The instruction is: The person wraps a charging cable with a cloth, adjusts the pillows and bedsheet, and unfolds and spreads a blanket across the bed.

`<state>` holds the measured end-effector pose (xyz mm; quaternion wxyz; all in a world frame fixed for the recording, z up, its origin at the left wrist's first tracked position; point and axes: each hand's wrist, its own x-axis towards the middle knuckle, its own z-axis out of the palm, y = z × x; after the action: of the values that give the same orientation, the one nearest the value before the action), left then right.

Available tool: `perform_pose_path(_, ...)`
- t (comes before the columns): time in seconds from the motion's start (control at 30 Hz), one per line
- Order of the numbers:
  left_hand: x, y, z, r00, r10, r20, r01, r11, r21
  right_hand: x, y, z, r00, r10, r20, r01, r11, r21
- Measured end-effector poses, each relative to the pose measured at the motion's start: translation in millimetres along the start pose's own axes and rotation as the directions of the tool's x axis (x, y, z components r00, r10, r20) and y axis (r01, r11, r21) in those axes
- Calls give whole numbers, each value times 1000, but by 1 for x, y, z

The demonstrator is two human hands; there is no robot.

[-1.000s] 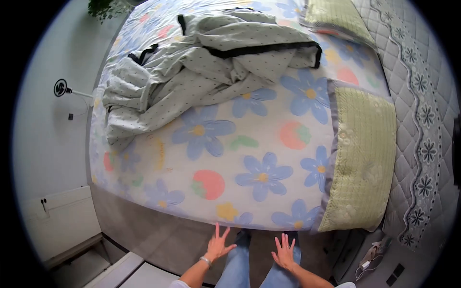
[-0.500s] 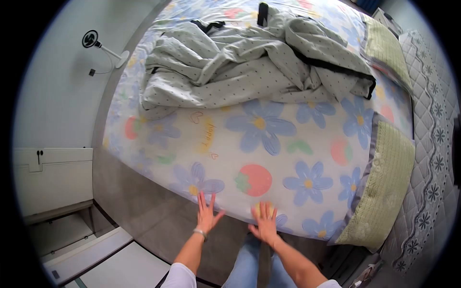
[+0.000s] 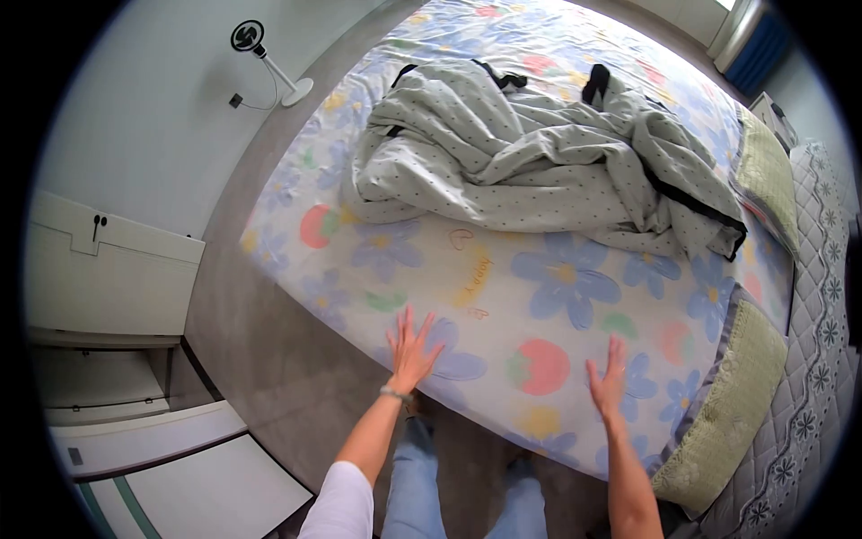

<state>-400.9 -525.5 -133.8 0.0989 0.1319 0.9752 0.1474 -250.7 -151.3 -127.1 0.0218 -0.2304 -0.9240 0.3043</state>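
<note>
A white bedsheet (image 3: 422, 269) printed with blue flowers and red fruit covers the bed. My left hand (image 3: 414, 353), fingers spread and a bracelet at the wrist, is over the sheet's near edge, by a blue flower. Farther right, my right hand (image 3: 610, 377) is over the sheet between a red fruit print and a blue flower, its fingers stretched out. Neither holds anything; whether the palms press on the cloth I cannot tell. Beyond them a rumpled grey dotted quilt (image 3: 503, 162) with black trim lies across the middle of the bed.
Two green pillows (image 3: 732, 404) lie along the right side, against a grey quilted headboard cover (image 3: 813, 359). A white fan (image 3: 278, 72) stands by the left wall. White cabinets (image 3: 117, 269) are at the left, beside the grey floor (image 3: 260, 332).
My hands have moved apart: the right went rightward and farther over the sheet, the left slightly onto it. The view has swung left, so the bed and quilt appear farther right and lower.
</note>
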Motion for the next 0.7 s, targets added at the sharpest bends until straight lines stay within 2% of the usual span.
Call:
perform_pose_path(0.03, 35, -3, -7, 998, 50, -35, -49, 999, 14, 31, -25, 1, 997, -29, -75, 29, 1000, -9)
perform_pose_path(0.1, 62, -28, -19, 993, 98, -63, -96, 995, 27, 75, -77, 21, 993, 40, -108, -37, 999, 33)
perform_pose_path(0.13, 75, -47, -25, 999, 49, 6, -49, 994, 95, 83, -95, 47, 993, 41, -113, -37, 999, 33)
perform_pose_path(0.17, 81, -72, -29, 996, -15, 84, 0, 986, 166, 86, -113, 79, 991, 78, -112, -84, 995, -52)
perform_pose_path(0.2, 69, -108, -28, 990, -35, 139, 14, 989, 146, 89, -132, 113, 989, 104, -106, -118, 983, -137)
perform_pose_path(0.23, 42, -151, -26, 980, -57, 189, 34, 992, 125, 62, -146, 159, 993, 102, 65, -91, 984, -155)
perform_pose_path(0.27, 10, -186, -26, 966, -95, 241, 72, 992, 104, 16, -187, 199, 988, -97, 121, 140, 896, -421)
perform_pose_path(0.3, -23, -212, -40, 935, -152, 320, 152, 988, 24, -36, -212, 233, 966, -115, 232, 193, 917, -349)
perform_pose_path(0.33, -61, -242, -44, 872, -235, 429, 226, 971, 73, -82, -243, 248, 937, -57, 344, 141, 965, -223)
perform_pose_path(0.37, -93, -281, -40, 456, -498, 738, 542, 812, 214, -113, -269, 252, 888, -106, 447, 137, 990, -37)
perform_pose_path(0.4, -99, -302, -55, 460, -493, 738, 547, 812, 202, -130, -293, 251, 785, -150, 601, 185, 983, 4)
perform_pose_path(0.43, -101, -317, -70, 505, -481, 717, 467, 851, 241, -139, -300, 261, 728, -258, 635, 211, 966, 151)
perform_pose_path(0.5, -102, -347, -97, 575, -444, 687, 294, 896, 333, -90, -334, 267, 761, -260, 595, 210, 966, 153)
perform_pose_path(0.53, -76, -354, -102, 805, -336, 489, 277, 942, 191, -55, -353, 269, 782, -278, 559, 217, 961, 174)
perform_pose_path(0.57, -21, -355, -112, 951, -224, 214, 216, 974, 63, -10, -372, 277, 863, -265, 431, 222, 964, 149)
perform_pose_path(0.6, 31, -353, -129, 995, -86, 42, 86, 996, 7, 36, -391, 289, 923, -235, 305, 234, 971, 42)
perform_pose_path(0.63, 77, -358, -134, 999, 8, -41, -8, 1000, -2, 83, -403, 300, 957, -207, 203, 213, 977, -11)
perform_pose_path(0.7, 165, -352, -149, 992, 59, -113, -65, 996, -54, 155, -436, 321, 991, -131, 37, 133, 990, -38)
